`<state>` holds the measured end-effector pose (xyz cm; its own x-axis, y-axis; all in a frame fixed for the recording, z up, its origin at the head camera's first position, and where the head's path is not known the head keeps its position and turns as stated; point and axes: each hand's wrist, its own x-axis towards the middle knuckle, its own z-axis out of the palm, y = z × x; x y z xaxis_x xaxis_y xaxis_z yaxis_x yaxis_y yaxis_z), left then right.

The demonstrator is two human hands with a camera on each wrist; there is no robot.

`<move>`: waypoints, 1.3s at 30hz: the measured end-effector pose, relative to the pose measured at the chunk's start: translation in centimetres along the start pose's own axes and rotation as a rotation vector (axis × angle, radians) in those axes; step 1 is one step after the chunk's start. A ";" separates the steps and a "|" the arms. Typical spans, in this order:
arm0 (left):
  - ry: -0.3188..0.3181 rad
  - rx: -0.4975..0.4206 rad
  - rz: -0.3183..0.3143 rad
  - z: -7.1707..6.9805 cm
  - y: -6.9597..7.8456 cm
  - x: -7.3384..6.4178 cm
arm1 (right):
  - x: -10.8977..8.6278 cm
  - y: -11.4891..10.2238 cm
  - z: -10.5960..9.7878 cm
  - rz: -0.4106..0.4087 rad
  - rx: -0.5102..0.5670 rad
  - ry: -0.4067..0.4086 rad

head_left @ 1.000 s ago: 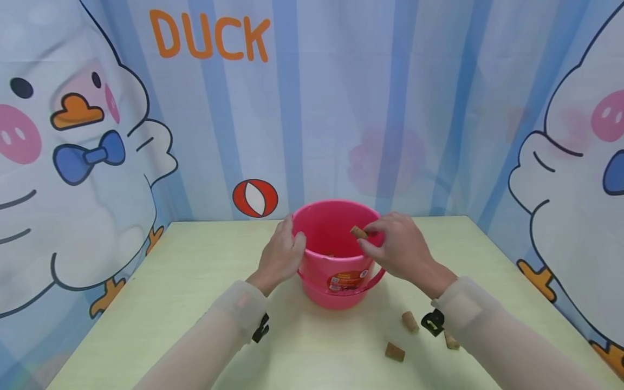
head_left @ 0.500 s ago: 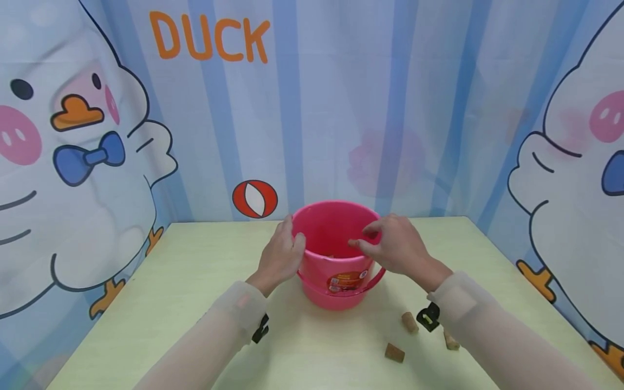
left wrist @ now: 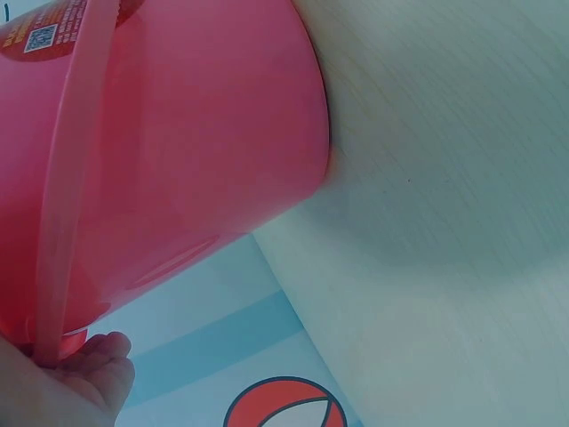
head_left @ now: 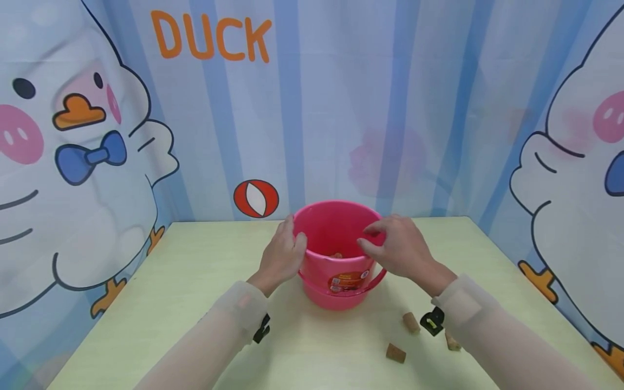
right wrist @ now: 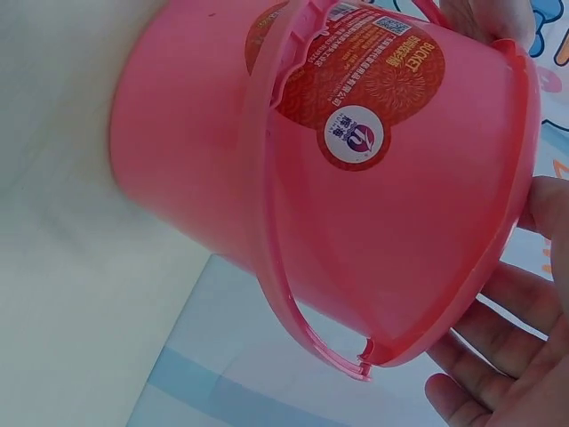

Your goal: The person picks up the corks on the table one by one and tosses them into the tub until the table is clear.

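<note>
A pink bucket [head_left: 336, 276] stands upright in the middle of the table, its handle [right wrist: 258, 178] hanging down at the front. Brown cork pieces [head_left: 336, 255] show inside, mostly hidden by the near wall. My left hand [head_left: 281, 253] grips the bucket's left rim; in the left wrist view its fingertips [left wrist: 111, 347] curl by the handle's end. Over the right rim, my right hand [head_left: 402, 246] has thumb and fingers parted, with nothing between them. In the right wrist view its fingers [right wrist: 498, 338] lie loosely beside the rim; whether they touch it I cannot tell.
Three loose corks lie on the pale table [head_left: 214, 254] at front right: one cork [head_left: 411, 323], a nearer cork [head_left: 396, 353] and another cork [head_left: 453, 342] partly behind my right sleeve. A printed curtain [head_left: 336, 108] borders the table's back and sides.
My right thumb and fingers pinched a cork over the bucket one second ago; they have let it go. More cork shows inside the bucket now. My left hand has kept its place.
</note>
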<state>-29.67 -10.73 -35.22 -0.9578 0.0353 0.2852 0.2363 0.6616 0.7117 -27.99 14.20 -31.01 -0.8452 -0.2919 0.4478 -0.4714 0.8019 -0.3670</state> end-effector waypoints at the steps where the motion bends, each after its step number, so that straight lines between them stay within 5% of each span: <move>1: 0.000 -0.002 -0.001 0.0 0.0 0.0 | -0.1 0.1 0.0 -0.005 0.000 0.005; 39: -0.003 -0.005 0.004 0.0 0.0 -0.1 | -3.4 3.3 -1.2 -0.193 -0.009 0.213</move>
<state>-29.58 -10.78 -35.26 -0.9574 0.0400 0.2859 0.2407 0.6578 0.7137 -26.35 18.48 -32.72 -0.6674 -0.3247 0.6702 -0.6157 0.7468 -0.2513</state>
